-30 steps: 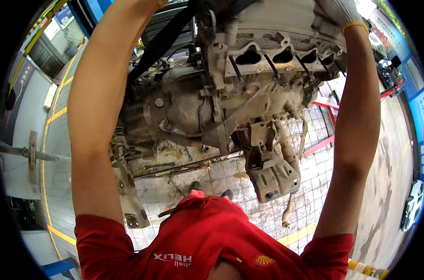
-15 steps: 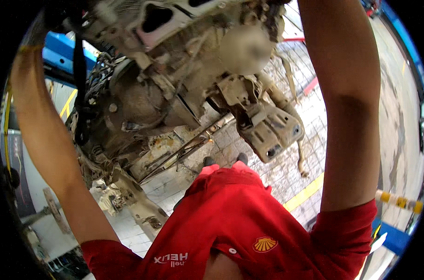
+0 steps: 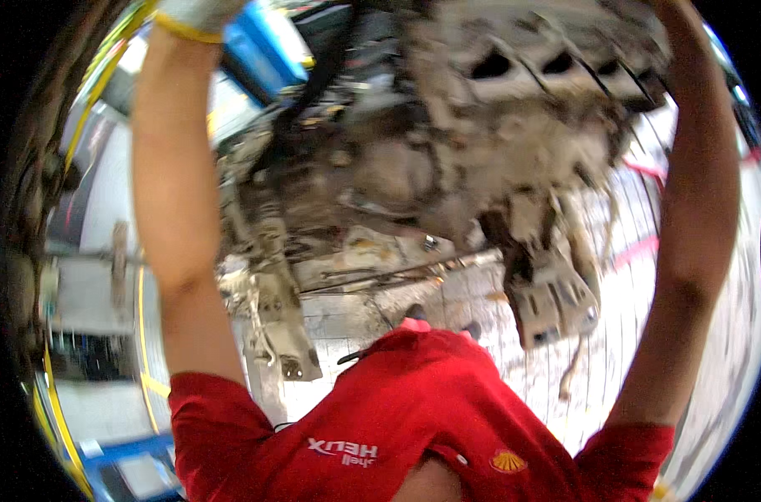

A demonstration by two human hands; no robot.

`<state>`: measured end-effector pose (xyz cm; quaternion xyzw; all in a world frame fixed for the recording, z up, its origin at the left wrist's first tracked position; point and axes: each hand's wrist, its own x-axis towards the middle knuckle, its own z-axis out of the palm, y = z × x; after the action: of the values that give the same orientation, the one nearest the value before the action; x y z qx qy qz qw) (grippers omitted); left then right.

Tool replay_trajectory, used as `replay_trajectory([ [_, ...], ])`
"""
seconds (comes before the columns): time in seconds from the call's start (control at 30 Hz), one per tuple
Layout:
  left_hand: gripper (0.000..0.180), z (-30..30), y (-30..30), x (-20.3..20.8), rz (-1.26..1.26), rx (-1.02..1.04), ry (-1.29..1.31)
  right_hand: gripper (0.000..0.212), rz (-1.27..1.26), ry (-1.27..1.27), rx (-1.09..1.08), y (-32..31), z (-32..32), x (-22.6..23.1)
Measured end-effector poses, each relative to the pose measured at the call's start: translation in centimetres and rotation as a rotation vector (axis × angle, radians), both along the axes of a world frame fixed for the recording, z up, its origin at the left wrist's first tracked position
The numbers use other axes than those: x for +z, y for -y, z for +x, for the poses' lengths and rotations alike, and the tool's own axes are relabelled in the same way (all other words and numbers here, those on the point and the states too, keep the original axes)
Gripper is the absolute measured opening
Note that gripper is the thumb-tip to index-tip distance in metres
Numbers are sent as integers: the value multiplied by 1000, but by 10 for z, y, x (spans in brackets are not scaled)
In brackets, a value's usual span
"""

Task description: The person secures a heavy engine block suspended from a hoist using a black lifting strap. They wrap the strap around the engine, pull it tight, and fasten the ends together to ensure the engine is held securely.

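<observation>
Both my arms reach up past a large, dirt-caked engine and gearbox (image 3: 397,167). Only the gloved wrist end of my left hand (image 3: 200,12) shows, in a pale glove with a yellow cuff at the upper left; its fingers are cut off by the top edge. Beside it are dark hoses or cables (image 3: 318,71) and a blue beam (image 3: 267,46). My right forearm runs up along the engine's right side, and the hand lies beyond the frame. A dusty metal bracket (image 3: 556,305) hangs at the engine's lower right, and another bracket (image 3: 284,339) at its lower left.
Beneath the engine lies a pale tiled floor (image 3: 347,393) with dark dirt. A long thin bar (image 3: 397,272) crosses under the engine. Blue framework (image 3: 125,468) with yellow lines stands at the lower left. Red bars (image 3: 636,251) show at the right.
My view has turned and shifted, so the engine and brackets sit further right and more level. The left glove has come partly into sight. Motion blurs the picture now.
</observation>
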<state>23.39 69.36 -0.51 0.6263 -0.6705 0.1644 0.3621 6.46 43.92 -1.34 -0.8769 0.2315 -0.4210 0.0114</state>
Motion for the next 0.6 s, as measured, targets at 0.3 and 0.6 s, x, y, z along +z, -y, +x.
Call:
replay_trajectory([
  [0.3,47,64,-127,-70,279,272,-213,50,-15,47,355,96,17,-9],
  [0.6,70,89,-132,-147,782,533,-162,54,-317,-334,70,131,12,7],
])
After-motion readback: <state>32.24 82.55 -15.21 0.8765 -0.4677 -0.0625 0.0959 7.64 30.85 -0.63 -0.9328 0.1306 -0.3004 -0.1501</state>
